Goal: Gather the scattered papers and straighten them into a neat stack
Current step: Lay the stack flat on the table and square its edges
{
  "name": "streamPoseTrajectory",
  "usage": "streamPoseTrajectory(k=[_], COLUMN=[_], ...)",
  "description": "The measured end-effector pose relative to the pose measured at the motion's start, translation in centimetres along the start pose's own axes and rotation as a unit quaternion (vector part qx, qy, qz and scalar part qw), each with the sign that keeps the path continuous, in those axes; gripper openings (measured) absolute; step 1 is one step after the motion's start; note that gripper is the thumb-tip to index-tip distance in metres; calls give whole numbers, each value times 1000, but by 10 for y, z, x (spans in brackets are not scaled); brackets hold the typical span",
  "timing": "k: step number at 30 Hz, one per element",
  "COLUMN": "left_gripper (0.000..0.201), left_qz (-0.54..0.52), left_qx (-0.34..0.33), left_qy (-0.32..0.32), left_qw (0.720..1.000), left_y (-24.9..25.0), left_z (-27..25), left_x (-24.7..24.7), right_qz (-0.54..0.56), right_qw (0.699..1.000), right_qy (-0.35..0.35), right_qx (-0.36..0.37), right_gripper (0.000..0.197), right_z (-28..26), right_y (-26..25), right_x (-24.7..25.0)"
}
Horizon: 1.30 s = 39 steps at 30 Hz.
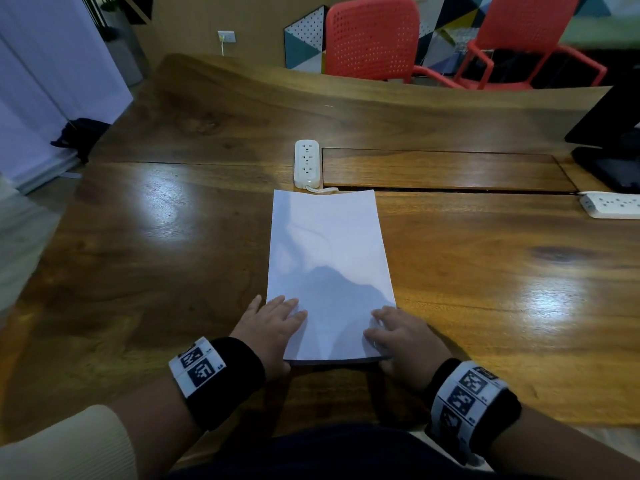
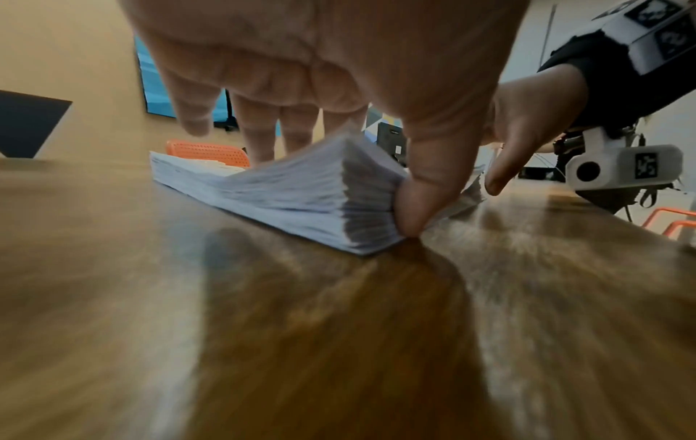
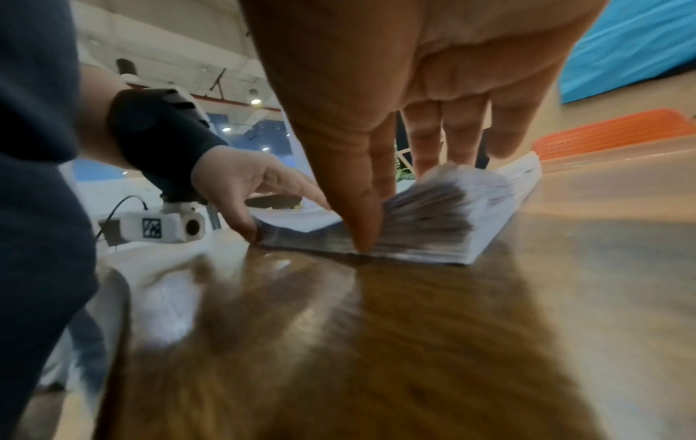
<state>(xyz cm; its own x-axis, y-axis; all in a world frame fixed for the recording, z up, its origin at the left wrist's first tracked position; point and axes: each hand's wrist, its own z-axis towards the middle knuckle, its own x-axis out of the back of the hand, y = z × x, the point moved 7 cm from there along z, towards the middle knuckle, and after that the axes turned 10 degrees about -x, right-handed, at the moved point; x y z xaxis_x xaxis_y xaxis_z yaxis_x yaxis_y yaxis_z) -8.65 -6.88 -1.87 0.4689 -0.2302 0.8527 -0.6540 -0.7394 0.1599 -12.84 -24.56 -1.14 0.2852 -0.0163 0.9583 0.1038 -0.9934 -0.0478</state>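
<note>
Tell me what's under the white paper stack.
The white paper stack lies on the brown wooden table. Both thumbs press its near edge, left hand, right hand, fingers on top. Anything beneath the sheets is covered.

Wooden table [image 1: 173,237], paper stack [image 1: 329,258], two power strips [image 1: 306,162]

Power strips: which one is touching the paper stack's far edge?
The upright strip at mid-table, its cord end meeting the far edge of the paper stack. The other strip lies sideways at the right edge, well clear of it.
</note>
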Motion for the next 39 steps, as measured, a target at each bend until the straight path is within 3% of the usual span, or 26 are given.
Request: streamPoseTrajectory(k=[6, 24, 39], left_gripper=[83, 80, 76], left_qz=[21, 16, -25], left_qx=[-31, -48, -45], left_qy=[-9, 1, 38], left_qw=[999, 999, 998], left_y=[4, 4, -1], left_z=[5, 12, 6], left_x=[2, 0, 6], right_qz=[2, 11, 32], right_qw=[998, 992, 998], right_qy=[13, 89, 26], right_qx=[66, 84, 51], right_gripper=[35, 40, 31], right_z=[2, 7, 6], right_y=[-6, -6, 5], right_x=[-5, -1, -5])
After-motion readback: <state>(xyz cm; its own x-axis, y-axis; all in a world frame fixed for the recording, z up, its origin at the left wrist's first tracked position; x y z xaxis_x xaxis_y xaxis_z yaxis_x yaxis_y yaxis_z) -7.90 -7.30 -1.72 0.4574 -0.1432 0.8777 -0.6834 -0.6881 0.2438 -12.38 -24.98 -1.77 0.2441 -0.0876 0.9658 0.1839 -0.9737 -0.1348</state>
